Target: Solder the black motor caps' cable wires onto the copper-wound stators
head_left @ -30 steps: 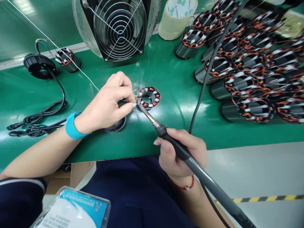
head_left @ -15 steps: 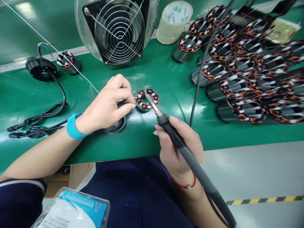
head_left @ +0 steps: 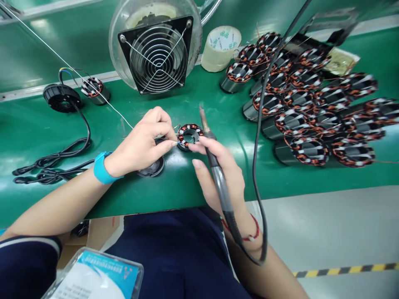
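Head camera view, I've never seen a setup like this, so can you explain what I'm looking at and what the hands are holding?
This picture comes from a camera worn on a person's head, looking down at their two bare hands over a workbench. The green bench holds rows of copper-wound motor stators, which are ring-shaped cores wrapped in coils. One stator stands alone between the hands. The left hand pinches a thin silvery wire, possibly solder, at the stator's edge. The right hand holds a soldering iron like a pen, its tip pointing up and away from the stator. Beyond them sits a round fan behind a wire guard.
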Demonstrator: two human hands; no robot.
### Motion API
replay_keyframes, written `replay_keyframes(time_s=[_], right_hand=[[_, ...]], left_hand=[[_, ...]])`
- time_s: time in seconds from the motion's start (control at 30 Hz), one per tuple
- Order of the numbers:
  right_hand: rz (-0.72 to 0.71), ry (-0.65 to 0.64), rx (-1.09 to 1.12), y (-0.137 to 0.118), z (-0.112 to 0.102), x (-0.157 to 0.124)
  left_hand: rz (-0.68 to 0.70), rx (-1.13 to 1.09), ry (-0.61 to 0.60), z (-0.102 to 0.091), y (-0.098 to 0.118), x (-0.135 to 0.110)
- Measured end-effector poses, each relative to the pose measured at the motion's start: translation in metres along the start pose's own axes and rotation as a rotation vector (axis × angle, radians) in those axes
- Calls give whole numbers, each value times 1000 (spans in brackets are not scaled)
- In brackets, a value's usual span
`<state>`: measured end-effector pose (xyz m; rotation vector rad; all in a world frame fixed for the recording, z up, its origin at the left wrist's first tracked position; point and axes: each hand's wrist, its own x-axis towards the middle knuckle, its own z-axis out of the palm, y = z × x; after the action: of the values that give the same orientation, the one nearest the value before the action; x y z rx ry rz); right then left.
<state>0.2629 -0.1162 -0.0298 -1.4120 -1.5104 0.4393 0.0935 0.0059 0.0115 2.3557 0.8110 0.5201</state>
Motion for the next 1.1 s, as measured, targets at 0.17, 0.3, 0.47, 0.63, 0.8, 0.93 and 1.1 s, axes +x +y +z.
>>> replay_keyframes(time_s=[0.17,0.3,0.47,0.63,0.8,0.93,1.1], right_hand=[[51,51,6,5,-1,12],[65,-69,-40,11,-4,37],[-59,-335,-51,23,2,59],[28,-361,81,29,9,66],[195,-264,74,22,5,62],[216,-146,67,21,8,54],[217,-98,140,24,13,50]], left_hand=[[-10,-94,41,-11,-6,3],[-137,56,299,-35,-20,1],[-276,70,-64,-47,-15,-9],[-479,-378,-538,-37,-3,-7],[-421,-120,-469,-34,1,-4],[-298,188,-292,-31,8,-2],[-503,-147,-447,-38,9,13]])
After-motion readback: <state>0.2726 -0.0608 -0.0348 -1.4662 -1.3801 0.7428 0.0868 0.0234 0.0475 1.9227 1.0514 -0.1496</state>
